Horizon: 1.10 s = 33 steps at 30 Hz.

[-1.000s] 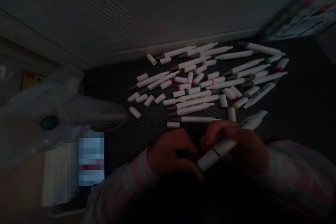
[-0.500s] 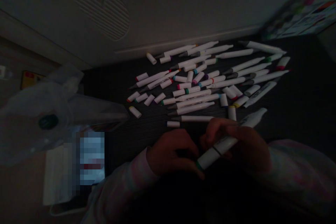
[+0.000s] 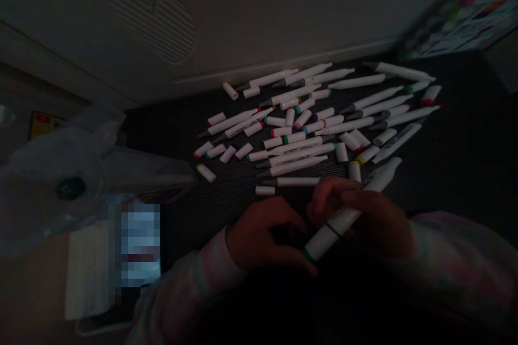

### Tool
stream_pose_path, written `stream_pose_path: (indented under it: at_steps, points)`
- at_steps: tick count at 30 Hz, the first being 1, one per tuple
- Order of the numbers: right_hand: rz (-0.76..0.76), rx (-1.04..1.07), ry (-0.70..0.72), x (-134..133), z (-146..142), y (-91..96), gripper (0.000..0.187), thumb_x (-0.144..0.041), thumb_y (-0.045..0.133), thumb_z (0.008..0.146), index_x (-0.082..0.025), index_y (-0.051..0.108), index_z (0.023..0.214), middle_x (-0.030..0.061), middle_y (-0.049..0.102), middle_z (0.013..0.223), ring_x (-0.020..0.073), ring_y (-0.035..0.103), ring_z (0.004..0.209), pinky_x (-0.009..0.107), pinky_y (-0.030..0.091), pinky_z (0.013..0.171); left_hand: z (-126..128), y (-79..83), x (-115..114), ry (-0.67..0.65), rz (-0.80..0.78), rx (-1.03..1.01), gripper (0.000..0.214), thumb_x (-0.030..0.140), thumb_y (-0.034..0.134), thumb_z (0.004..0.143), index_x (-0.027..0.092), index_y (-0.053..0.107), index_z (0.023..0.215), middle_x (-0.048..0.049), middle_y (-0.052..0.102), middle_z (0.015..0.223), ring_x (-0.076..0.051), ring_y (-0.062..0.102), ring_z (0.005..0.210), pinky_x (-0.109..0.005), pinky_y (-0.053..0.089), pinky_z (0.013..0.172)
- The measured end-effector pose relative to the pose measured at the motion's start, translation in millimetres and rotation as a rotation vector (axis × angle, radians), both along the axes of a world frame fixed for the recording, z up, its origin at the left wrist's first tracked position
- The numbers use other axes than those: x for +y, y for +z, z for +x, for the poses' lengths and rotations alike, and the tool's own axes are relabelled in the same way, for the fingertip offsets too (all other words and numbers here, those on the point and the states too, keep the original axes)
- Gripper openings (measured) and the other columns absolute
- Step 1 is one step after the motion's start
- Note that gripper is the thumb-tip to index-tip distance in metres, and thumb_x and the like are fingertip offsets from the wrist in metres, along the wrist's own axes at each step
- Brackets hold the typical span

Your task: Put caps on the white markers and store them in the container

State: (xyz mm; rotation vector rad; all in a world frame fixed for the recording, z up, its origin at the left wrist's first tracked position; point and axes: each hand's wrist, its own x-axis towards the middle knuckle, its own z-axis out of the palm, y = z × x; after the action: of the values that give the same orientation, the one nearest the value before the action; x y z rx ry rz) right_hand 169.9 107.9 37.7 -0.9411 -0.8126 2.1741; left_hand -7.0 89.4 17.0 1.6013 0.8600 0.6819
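Observation:
The scene is very dark. My right hand (image 3: pixel 366 215) is wrapped round a white marker (image 3: pixel 348 214) that slants from lower left to upper right, a green band at its lower end. Beside it, my left hand (image 3: pixel 263 234) is curled, its fingertips pinching at the marker's green end; what sits under those fingers is hidden. Beyond both hands, several uncapped white markers (image 3: pixel 301 151) and loose white caps (image 3: pixel 206 172) with coloured bands lie scattered on a dark mat (image 3: pixel 465 161).
A pale cabinet front (image 3: pixel 243 16) with a ribbed heart shape rises behind the mat. A clear plastic bag (image 3: pixel 73 172) lies at the left, over white packaging (image 3: pixel 87 275). A colourful printed sheet (image 3: pixel 457 24) leans at the upper right.
The view has shifted slightly, so everything sits a little higher and further left in the picture. Both hands stay together on the marker.

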Motion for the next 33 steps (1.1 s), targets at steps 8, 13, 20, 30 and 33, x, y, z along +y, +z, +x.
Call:
stream_pose_path:
  at_steps: [8,13,20,30,33]
  points:
    - [-0.013,0.002,-0.014,2.2,-0.9,-2.0,0.022,-0.031,0.046,0.07,-0.014,0.058,0.065,-0.005,0.036,0.036,0.0071,0.03,0.034,0.02,0.022,0.036,-1.3,3.4,1.4,-0.004,-0.026,0.008,0.048,0.057,0.062,0.057,0.011,0.063,0.068,-0.0028,0.058,0.059,-0.011,0.051,0.057,-0.022,0.038,0.055]
    - [-0.026,0.001,-0.012,2.3,-2.4,-1.4,0.021,-0.031,0.046,0.069,-0.014,0.057,0.064,-0.0055,0.035,0.035,0.0071,0.029,0.034,0.02,0.022,0.036,-0.8,2.8,1.3,-0.001,-0.044,-0.001,0.046,0.055,0.064,0.057,0.011,0.063,0.068,-0.0025,0.057,0.059,-0.011,0.05,0.056,-0.022,0.038,0.055]
    - [-0.023,-0.026,-0.039,2.1,-2.6,-3.1,0.018,-0.03,0.046,0.068,-0.016,0.055,0.062,-0.0063,0.03,0.032,0.0099,0.029,0.037,0.022,0.021,0.039,-2.4,3.7,1.1,-0.006,-0.038,0.004,0.038,0.049,0.066,0.06,0.012,0.063,0.068,-0.0019,0.058,0.06,-0.01,0.051,0.057,-0.022,0.038,0.055]
    - [-0.02,-0.069,-0.068,1.6,-1.7,-3.7,0.02,-0.031,0.047,0.069,-0.016,0.054,0.058,-0.0054,0.032,0.035,0.0095,0.029,0.037,0.023,0.023,0.04,-2.5,5.9,3.1,-0.022,-0.033,-0.015,0.032,0.043,0.063,0.066,0.012,0.062,0.068,-0.0023,0.057,0.06,-0.011,0.051,0.057,-0.022,0.039,0.055]
    - [-0.009,-0.082,-0.069,1.8,-1.7,-3.3,0.021,-0.032,0.047,0.068,-0.016,0.053,0.057,-0.0055,0.032,0.035,0.0095,0.029,0.037,0.023,0.022,0.039,-2.3,6.1,2.8,-0.025,-0.04,0.0,0.031,0.043,0.062,0.066,0.012,0.062,0.068,-0.0024,0.058,0.061,-0.011,0.051,0.058,-0.022,0.039,0.056]
